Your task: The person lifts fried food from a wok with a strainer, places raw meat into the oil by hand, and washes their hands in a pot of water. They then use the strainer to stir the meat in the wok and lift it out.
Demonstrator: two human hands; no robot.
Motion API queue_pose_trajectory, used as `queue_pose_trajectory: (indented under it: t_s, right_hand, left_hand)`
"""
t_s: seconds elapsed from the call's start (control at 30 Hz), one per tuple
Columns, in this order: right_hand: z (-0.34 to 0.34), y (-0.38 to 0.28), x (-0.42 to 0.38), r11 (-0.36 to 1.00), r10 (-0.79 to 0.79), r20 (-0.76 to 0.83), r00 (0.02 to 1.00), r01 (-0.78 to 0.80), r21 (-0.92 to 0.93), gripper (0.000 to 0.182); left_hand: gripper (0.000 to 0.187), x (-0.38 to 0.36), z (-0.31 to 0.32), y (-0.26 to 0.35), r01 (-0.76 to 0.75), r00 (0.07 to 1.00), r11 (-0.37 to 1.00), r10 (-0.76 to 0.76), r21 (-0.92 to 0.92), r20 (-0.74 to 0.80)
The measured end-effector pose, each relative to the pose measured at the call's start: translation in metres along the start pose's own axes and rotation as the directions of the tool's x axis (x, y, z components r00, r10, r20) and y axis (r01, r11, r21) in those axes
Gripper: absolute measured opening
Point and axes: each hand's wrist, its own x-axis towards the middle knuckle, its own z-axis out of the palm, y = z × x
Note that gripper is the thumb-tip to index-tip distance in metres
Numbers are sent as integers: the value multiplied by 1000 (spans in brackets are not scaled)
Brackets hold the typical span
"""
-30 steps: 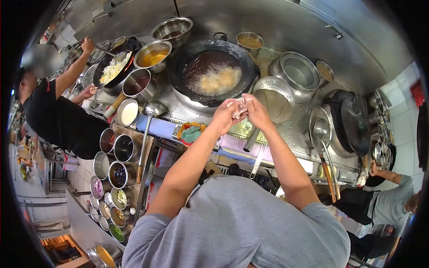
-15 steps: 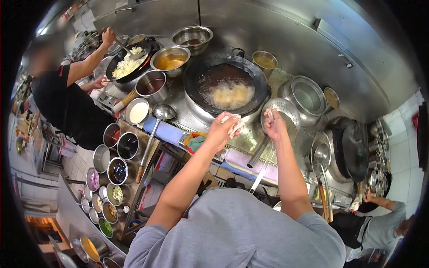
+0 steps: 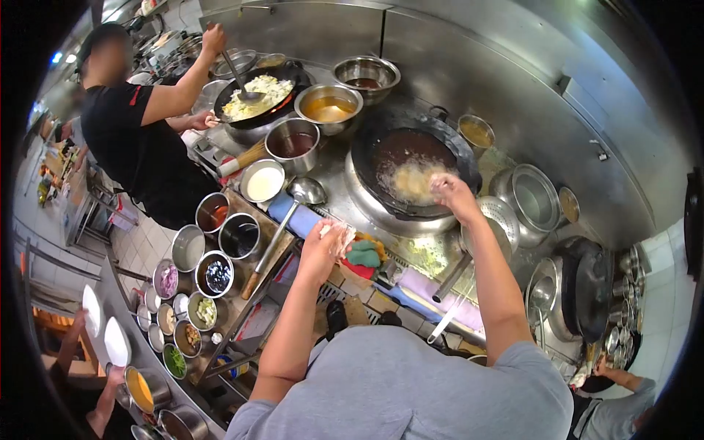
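My left hand point(image 3: 325, 247) is closed around a clump of pale battered food point(image 3: 339, 233), held near the stove's front edge above some folded cloths point(image 3: 363, 255). My right hand point(image 3: 452, 193) reaches over the rim of the big black wok point(image 3: 381, 143), fingers pinched just above the bubbling oil where battered pieces point(image 3: 412, 178) fry. Whether a piece is still in the right fingers is unclear.
A perforated strainer ladle point(image 3: 500, 217) lies right of the wok. A steel ladle point(image 3: 303, 193) and seasoning tubs point(image 3: 220, 273) sit at left. A person in black point(image 3: 136, 125) stirs fried rice in another wok point(image 3: 257, 95). Bowls of sauce point(image 3: 328, 108) stand behind.
My hands have come apart: the right reached forward over the hot oil, the left dropped back toward the stove edge with the food. The view shifted right.
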Motion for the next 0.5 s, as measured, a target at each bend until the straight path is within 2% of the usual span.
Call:
queue_pose_trajectory:
  t_s: [0.07,0.1,0.13,0.2,0.23,0.3,0.33,0.37,0.4,0.47,0.5]
  right_hand:
    - [7,4,15,970,-74,182,981,113,-214,15]
    - [21,8,27,927,-113,157,981,161,-338,17]
    - [26,11,30,902,-46,104,994,86,-424,16]
    - [42,26,59,622,-123,135,983,182,-762,14]
    - [49,34,75,625,-121,133,984,179,-760,14]
    - [70,36,97,740,-55,256,965,211,-639,11]
    - [80,36,100,738,-53,252,966,208,-642,11]
    - [94,27,104,901,-77,141,987,129,-414,11]
    - [110,16,102,988,-62,29,998,66,-139,12]
    - [145,-24,67,992,-102,17,995,101,81,11]
    - [159,-35,46,995,-99,106,989,98,16,14]
  left_hand:
    - [15,-6,-14,4,62,997,998,-62,1,-49]
    - [17,-6,-18,3,58,998,998,-59,-26,-38]
    - [17,-6,-22,4,54,998,998,-54,-19,-31]
    - [22,-7,-28,5,78,997,997,-78,11,11]
    - [26,-7,-29,6,96,995,995,-97,11,21]
    - [26,1,-38,5,125,992,992,-125,20,18]
    - [26,4,-40,4,152,988,988,-152,27,18]
    - [23,6,-37,9,144,989,989,-145,24,20]
    - [23,11,-40,10,145,989,989,-146,23,22]
    - [25,29,-46,11,155,984,985,-147,-77,98]
    - [19,35,-45,15,165,984,979,-155,-123,85]
